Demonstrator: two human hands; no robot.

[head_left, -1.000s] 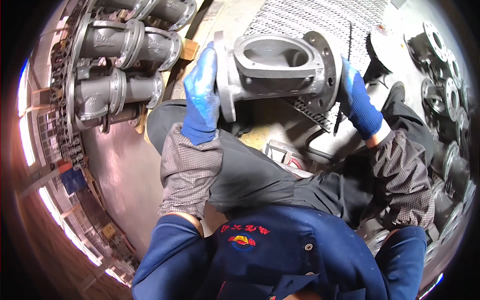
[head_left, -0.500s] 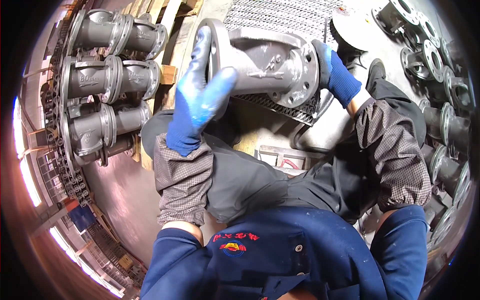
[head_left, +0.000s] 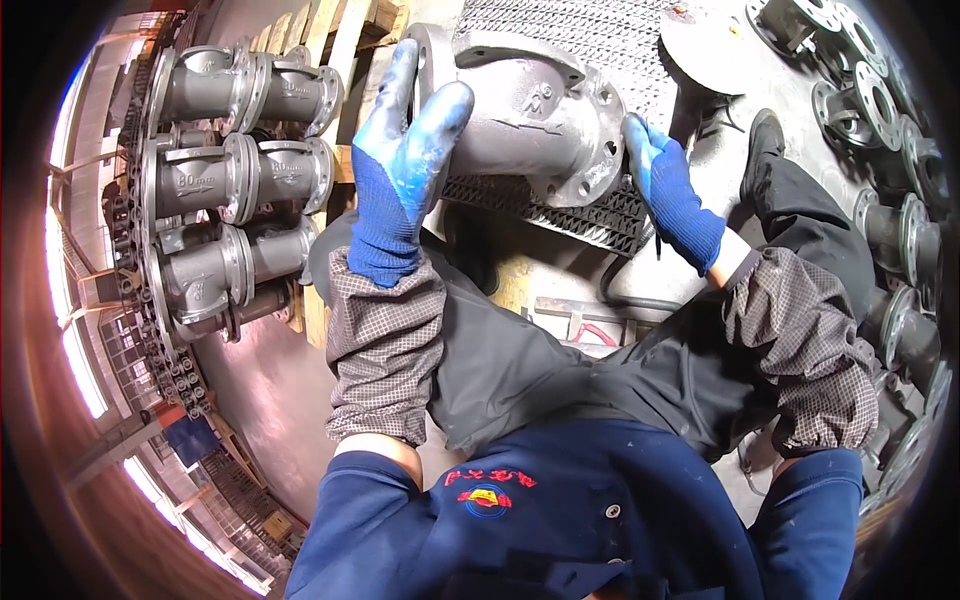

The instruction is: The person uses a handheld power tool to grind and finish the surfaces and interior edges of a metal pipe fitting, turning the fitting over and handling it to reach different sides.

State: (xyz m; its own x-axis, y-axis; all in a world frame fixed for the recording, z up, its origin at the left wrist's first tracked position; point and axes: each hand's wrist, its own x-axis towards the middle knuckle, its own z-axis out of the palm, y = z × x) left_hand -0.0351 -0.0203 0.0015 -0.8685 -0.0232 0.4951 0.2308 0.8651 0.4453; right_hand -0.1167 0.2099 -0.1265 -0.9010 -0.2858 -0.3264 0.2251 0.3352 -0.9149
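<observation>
- Casting (head_left: 510, 125): grey, flanged at both ends, an arrow raised on its wall. Lies between the two hands, over the near part of the mesh (head_left: 560, 205); I cannot tell whether it rests there or is held above.
- Left hand (head_left: 403, 165): blue glove, at the left flange (head_left: 430, 50). Fingers (head_left: 398, 82) and thumb spread wide apart in a V, not closed.
- Right hand (head_left: 668, 185): blue glove, fingers stretched out toward the right flange (head_left: 603, 135). Tips at its rim; contact or grip, cannot tell.
- Both forearms in checked sleeves (head_left: 385, 345); shirt (head_left: 590, 480) navy, trousers (head_left: 530, 375) dark, knees wide apart.
- Left of me: stack (head_left: 190, 185) of similar castings, close beside a wooden pallet (head_left: 347, 35).
- Beyond the right hand: pale disc (head_left: 708, 50), well apart from the casting.
- Far right: more flanged pieces (head_left: 885, 225), crowded together.
- Between the knees: a red curved piece (head_left: 598, 335), partly hidden.
</observation>
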